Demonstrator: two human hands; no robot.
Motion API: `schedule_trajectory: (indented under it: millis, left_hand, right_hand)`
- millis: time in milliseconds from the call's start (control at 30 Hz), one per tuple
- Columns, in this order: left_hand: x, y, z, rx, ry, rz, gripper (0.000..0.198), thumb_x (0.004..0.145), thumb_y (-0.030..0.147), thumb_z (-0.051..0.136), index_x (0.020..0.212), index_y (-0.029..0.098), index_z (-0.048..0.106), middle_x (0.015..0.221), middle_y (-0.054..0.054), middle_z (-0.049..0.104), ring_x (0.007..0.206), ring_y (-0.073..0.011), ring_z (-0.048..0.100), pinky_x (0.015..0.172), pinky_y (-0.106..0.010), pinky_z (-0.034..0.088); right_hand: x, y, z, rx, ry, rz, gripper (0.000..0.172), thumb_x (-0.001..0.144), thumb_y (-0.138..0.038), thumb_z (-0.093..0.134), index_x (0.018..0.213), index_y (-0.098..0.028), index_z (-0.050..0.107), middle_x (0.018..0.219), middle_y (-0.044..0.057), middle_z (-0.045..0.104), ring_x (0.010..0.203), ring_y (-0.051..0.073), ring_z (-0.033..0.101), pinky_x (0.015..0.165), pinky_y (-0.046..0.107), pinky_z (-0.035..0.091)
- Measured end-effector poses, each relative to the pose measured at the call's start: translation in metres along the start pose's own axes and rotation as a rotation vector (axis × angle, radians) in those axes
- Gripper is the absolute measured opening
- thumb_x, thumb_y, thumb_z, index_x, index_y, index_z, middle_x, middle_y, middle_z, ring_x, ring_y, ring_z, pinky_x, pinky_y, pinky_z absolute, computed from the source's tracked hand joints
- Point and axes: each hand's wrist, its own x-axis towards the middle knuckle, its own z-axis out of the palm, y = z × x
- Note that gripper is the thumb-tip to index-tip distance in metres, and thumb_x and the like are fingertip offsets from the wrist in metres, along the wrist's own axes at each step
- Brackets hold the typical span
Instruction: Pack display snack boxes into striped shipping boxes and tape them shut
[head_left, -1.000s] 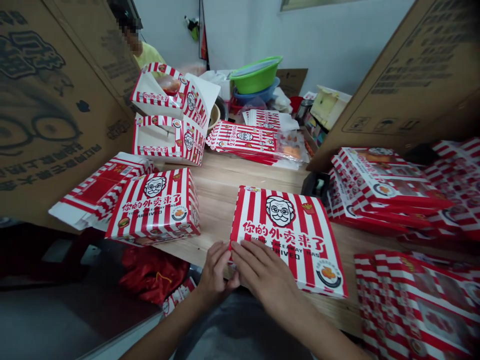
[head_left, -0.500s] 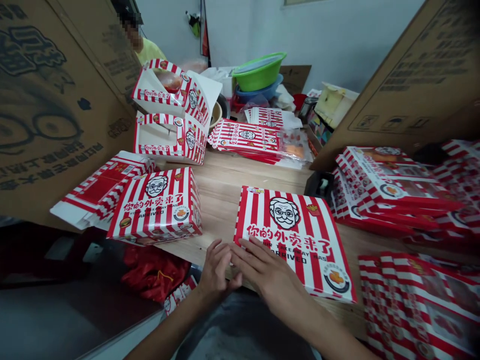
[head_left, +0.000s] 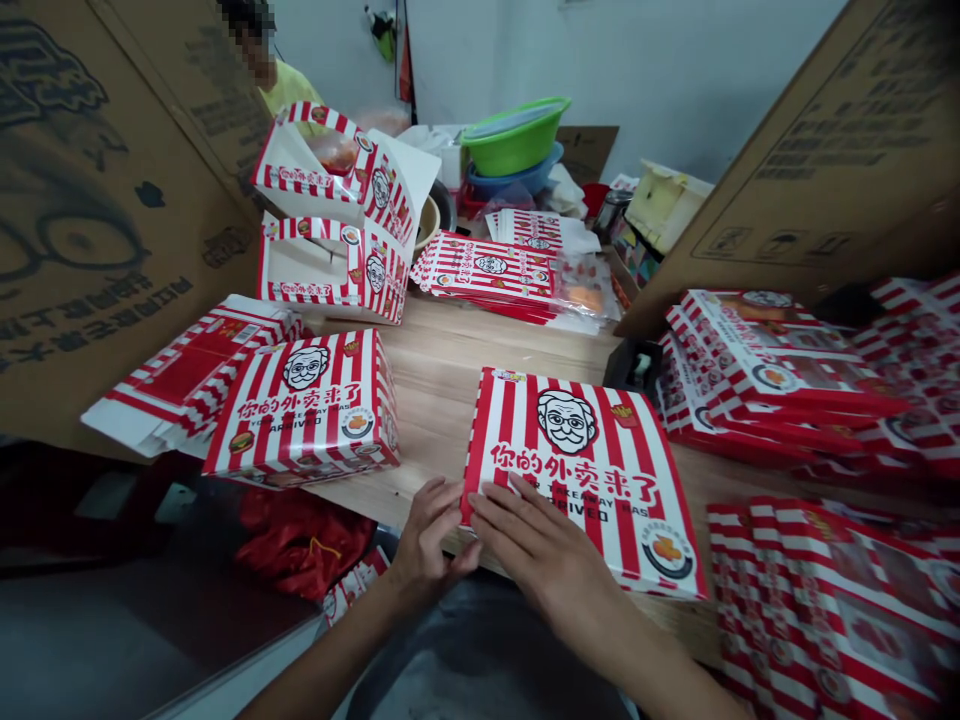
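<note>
A red-and-white striped takeaway box (head_left: 577, 425) lies on the wooden table in front of me, its printed top facing up. My left hand (head_left: 431, 540) is at the box's near left corner, fingers bent along its side and thumb low by the edge. Across the near left part of the top lies my right hand (head_left: 532, 545), fingers stretched out and flat. The box's near side is mostly hidden behind my hands. To the left stands another striped takeaway box (head_left: 307, 400), closed, which neither hand touches.
Two open handled boxes (head_left: 315, 260) stand at the back left. Flat cartons (head_left: 199, 365) lie left, and stacked striped cartons (head_left: 780, 370) right. Striped paper bags (head_left: 487, 265) and a green basin (head_left: 517, 140) are farther back. Large cardboard boxes (head_left: 112, 230) flank the table. A person (head_left: 289, 90) is behind.
My left hand's fingers have moved from against my right fingertips onto the box's left corner. My right hand stays flat on the top. The whole view has shifted slightly.
</note>
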Motion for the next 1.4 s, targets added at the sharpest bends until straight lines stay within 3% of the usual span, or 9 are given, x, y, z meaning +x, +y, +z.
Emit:
schedule_trajectory:
  millis: [200,433,633,800,1000,1100,1167,1267,1400]
  left_hand:
    - [0.000,0.001,-0.003,0.111,-0.027,0.031,0.045,0.074,0.015,0.058,0.114,0.012,0.039,0.112,-0.016,0.048,0.112,-0.0243,0.045,0.092,-0.046,0.043]
    - [0.011,0.006,-0.006,0.176,-0.039,0.069,0.036,0.073,0.015,0.059,0.105,0.015,0.043,0.104,-0.011,0.056,0.105,-0.0217,0.051,0.092,-0.045,0.041]
    - [0.010,0.004,-0.004,0.261,-0.084,0.122,0.031,0.072,0.013,0.061,0.100,0.016,0.049,0.104,-0.011,0.054,0.103,-0.0225,0.051,0.089,-0.046,0.043]
    - [0.015,0.003,-0.006,0.320,-0.097,0.187,0.032,0.069,0.019,0.067,0.098,0.017,0.052,0.101,-0.009,0.057,0.100,-0.0216,0.051,0.091,-0.045,0.041]
    - [0.028,0.002,-0.010,0.231,-0.192,0.204,0.021,0.076,0.015,0.061,0.096,0.018,0.053,0.096,-0.007,0.065,0.105,-0.0199,0.051,0.097,-0.043,0.037]
    - [0.028,0.001,-0.010,0.171,-0.187,0.227,0.020,0.076,0.012,0.060,0.094,0.016,0.053,0.094,-0.008,0.065,0.104,-0.0200,0.052,0.094,-0.043,0.039]
    - [0.026,0.001,-0.010,0.150,-0.171,0.214,0.019,0.077,0.009,0.059,0.094,0.015,0.054,0.094,-0.009,0.065,0.104,-0.0206,0.052,0.092,-0.044,0.041]
    - [0.025,0.004,-0.010,0.118,-0.168,0.195,0.018,0.080,0.005,0.051,0.095,0.015,0.055,0.096,-0.011,0.064,0.106,-0.0223,0.051,0.086,-0.044,0.044]
    - [0.029,0.011,-0.007,0.185,-0.123,0.211,0.015,0.079,0.010,0.055,0.092,0.016,0.057,0.093,-0.010,0.065,0.100,-0.0228,0.054,0.084,-0.045,0.044]
  right_hand:
    - [-0.002,0.000,-0.004,-0.042,-0.077,-0.012,0.030,0.089,-0.014,0.040,0.114,-0.014,0.057,0.123,0.004,0.055,0.117,0.018,0.046,0.101,0.034,0.040]
    - [-0.028,0.012,-0.017,-0.175,-0.150,0.047,0.043,0.090,-0.008,0.027,0.131,-0.013,0.038,0.138,0.003,0.036,0.127,0.016,0.032,0.106,0.040,0.030]
    - [-0.056,0.014,-0.026,-0.296,-0.054,0.147,0.040,0.092,-0.015,0.033,0.131,-0.016,0.037,0.133,0.002,0.043,0.127,0.016,0.032,0.106,0.040,0.031]
    - [-0.067,0.018,-0.029,-0.185,0.017,0.124,0.040,0.090,-0.009,0.029,0.126,-0.016,0.044,0.126,0.002,0.051,0.124,0.017,0.036,0.099,0.038,0.041]
    - [-0.094,0.041,-0.046,-0.104,-0.052,0.240,0.043,0.089,-0.012,0.039,0.130,-0.027,0.038,0.128,0.001,0.049,0.124,0.019,0.037,0.104,0.058,0.017]
    - [-0.110,0.036,-0.048,0.020,-0.078,0.316,0.046,0.088,-0.011,0.039,0.132,-0.026,0.036,0.133,0.003,0.044,0.128,0.019,0.029,0.101,0.052,0.031]
    - [-0.118,0.027,-0.039,0.065,-0.016,0.386,0.046,0.087,-0.016,0.046,0.131,-0.025,0.038,0.138,0.006,0.037,0.131,0.022,0.022,0.098,0.048,0.037]
    - [-0.124,0.015,-0.017,0.015,0.193,0.527,0.042,0.084,-0.013,0.051,0.123,-0.028,0.049,0.145,0.006,0.021,0.132,0.029,0.015,0.096,0.054,0.035]
    - [-0.121,0.015,0.006,0.039,0.383,0.536,0.043,0.082,-0.004,0.049,0.117,-0.028,0.054,0.135,0.006,0.041,0.131,0.027,0.018,0.095,0.047,0.041]
